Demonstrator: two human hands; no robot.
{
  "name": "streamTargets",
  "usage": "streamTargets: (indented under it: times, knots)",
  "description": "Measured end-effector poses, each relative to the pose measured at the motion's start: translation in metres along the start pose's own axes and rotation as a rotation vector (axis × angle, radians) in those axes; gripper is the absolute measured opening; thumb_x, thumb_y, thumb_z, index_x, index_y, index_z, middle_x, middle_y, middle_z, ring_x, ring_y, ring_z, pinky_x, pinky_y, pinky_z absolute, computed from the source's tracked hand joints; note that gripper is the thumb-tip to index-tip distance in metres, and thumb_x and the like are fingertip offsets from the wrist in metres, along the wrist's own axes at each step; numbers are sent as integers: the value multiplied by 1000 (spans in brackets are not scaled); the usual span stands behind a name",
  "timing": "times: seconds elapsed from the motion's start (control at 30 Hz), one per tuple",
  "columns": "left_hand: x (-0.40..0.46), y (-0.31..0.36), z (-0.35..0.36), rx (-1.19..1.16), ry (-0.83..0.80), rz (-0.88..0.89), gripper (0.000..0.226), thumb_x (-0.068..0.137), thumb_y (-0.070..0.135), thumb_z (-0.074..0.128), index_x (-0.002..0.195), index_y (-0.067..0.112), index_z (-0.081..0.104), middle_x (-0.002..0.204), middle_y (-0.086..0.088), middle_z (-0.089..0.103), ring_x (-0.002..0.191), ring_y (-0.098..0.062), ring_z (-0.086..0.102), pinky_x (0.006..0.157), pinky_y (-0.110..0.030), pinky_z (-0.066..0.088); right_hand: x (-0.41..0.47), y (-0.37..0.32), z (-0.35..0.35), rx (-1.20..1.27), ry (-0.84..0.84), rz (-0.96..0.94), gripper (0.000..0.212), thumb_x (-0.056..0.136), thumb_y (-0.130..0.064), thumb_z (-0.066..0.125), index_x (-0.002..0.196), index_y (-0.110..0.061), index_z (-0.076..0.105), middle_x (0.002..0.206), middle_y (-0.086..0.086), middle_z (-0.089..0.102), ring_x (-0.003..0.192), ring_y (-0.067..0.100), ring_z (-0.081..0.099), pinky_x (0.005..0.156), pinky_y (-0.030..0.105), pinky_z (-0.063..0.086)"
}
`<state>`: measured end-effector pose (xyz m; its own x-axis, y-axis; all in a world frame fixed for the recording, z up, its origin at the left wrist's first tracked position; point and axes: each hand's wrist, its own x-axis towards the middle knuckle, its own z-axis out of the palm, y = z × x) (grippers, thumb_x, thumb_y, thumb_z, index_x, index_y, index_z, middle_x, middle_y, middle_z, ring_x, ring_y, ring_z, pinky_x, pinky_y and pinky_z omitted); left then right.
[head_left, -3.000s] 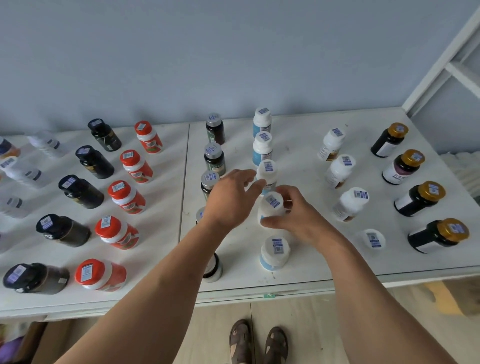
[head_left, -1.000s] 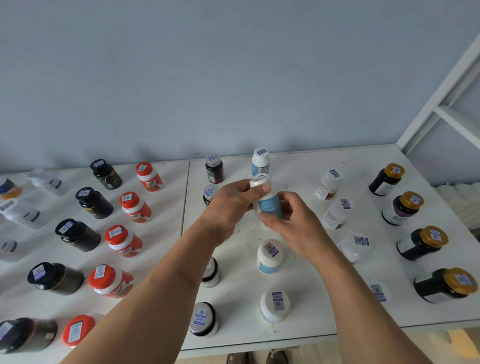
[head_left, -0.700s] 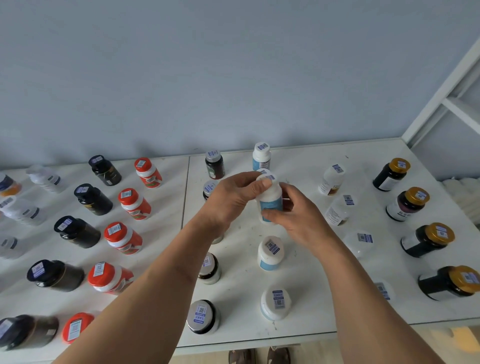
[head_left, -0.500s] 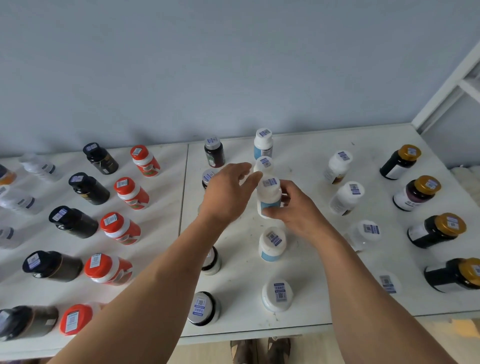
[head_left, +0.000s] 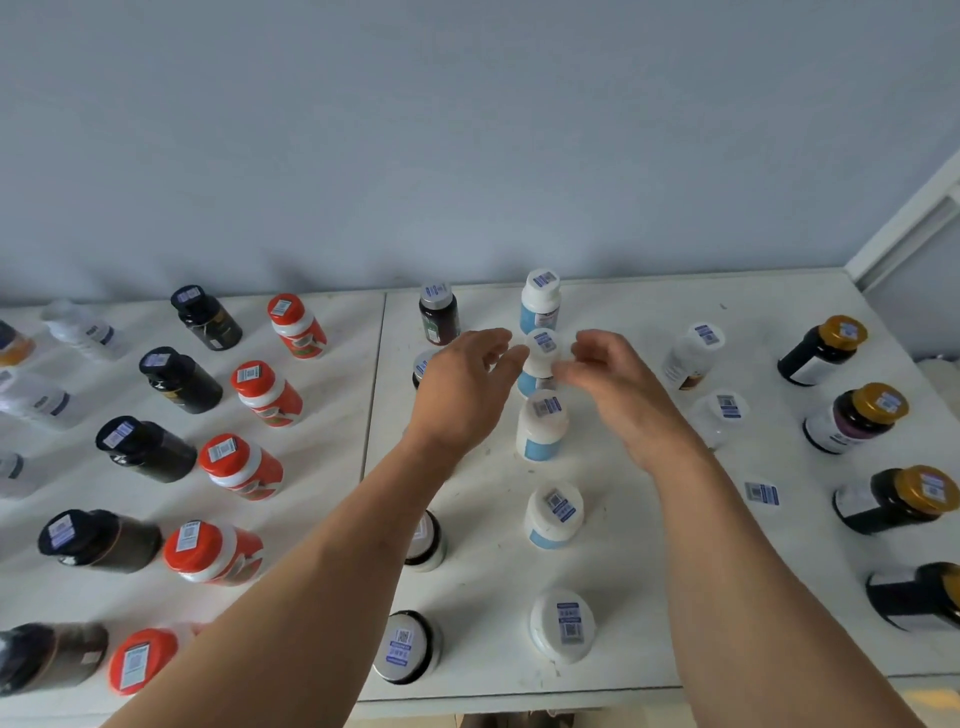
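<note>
A white bottle with a blue label stands second from the back in a column of like bottles on the white table. My left hand hovers just left of its cap with relaxed, spread fingers. On the bottle's right is my right hand, fingers loosely curled, their tips close to its body. Neither hand grips it. Another white bottle stands right in front of it, between my wrists.
Columns of bottles stand around: orange-capped and black on the left, silver-capped dark ones under my left arm, white ones and gold-capped dark ones on the right. A blue wall rises behind. A white frame is at right.
The white-blue bottle held up in both hands has come down into its column. My right hand has let go of it and both hands have spread apart beside it.
</note>
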<state>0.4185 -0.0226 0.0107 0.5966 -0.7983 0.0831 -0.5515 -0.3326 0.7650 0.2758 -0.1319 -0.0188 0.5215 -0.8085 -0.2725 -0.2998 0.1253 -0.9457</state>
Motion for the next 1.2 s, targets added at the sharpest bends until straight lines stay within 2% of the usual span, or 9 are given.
streamTargets:
  times: [0.13,0.23,0.37,0.53,0.63,0.77,0.93,1.07,1.2]
  knots:
    - [9,1,-3,-74,-21,-79,35,96,38,58,124,18,66,115,3,68,98,-7,59,83,-17,39,38,0,5,-150,-184,61,56,72,-26,77,123,-34,57,125,-10,64,121,13,58,105,36,43]
    - [17,-2,-2,-134,-52,-125,30,95,39,57,109,16,70,97,-5,71,78,-7,53,74,-24,40,52,0,7,-219,-248,65,50,77,-17,77,122,-30,60,117,-6,69,115,16,64,103,37,47]
    - [24,10,-7,-275,-93,-142,22,95,40,56,84,23,62,83,-7,62,75,-13,52,73,-35,46,48,-16,0,-162,-138,-6,46,76,-27,83,118,-27,62,114,-6,70,107,13,66,101,36,49]
    - [37,30,-10,-471,-263,-174,43,85,52,68,110,16,69,95,5,69,85,-10,64,82,-33,51,15,-46,-2,-223,-32,-187,36,78,-39,82,109,-36,64,101,-9,70,94,8,66,83,27,52]
    - [41,36,-9,-614,-310,-190,31,87,32,73,107,8,71,104,-13,74,99,-27,71,94,-44,56,-6,-50,-2,-196,-49,-193,32,81,-41,78,110,-35,65,102,-12,71,95,3,67,82,23,53]
    - [39,43,-14,-702,-332,-166,29,93,22,66,110,-2,69,101,-17,73,89,-19,69,85,-32,59,-25,-42,-7,-169,-78,-134,25,90,-40,68,113,-31,67,104,-13,72,99,6,66,89,29,50]
    - [32,45,-13,-802,-315,-244,39,90,28,70,108,-6,68,110,-25,70,97,-29,69,97,-42,54,-36,-42,12,-199,116,-180,48,76,-45,81,110,-31,51,101,-17,63,91,-2,62,77,22,49]
    - [30,45,-18,-870,-338,-198,37,93,24,65,111,-8,66,106,-20,72,93,-23,68,92,-34,55,-43,-44,7,-140,14,-108,46,74,-63,64,110,-34,61,103,-14,69,100,7,64,94,40,52]
    - [30,45,-21,-881,-347,-209,38,92,27,67,111,-5,67,113,-22,70,104,-29,70,97,-37,55,-48,-50,13,-243,146,-176,46,81,-47,75,113,-27,49,97,-14,61,88,2,61,70,23,45]
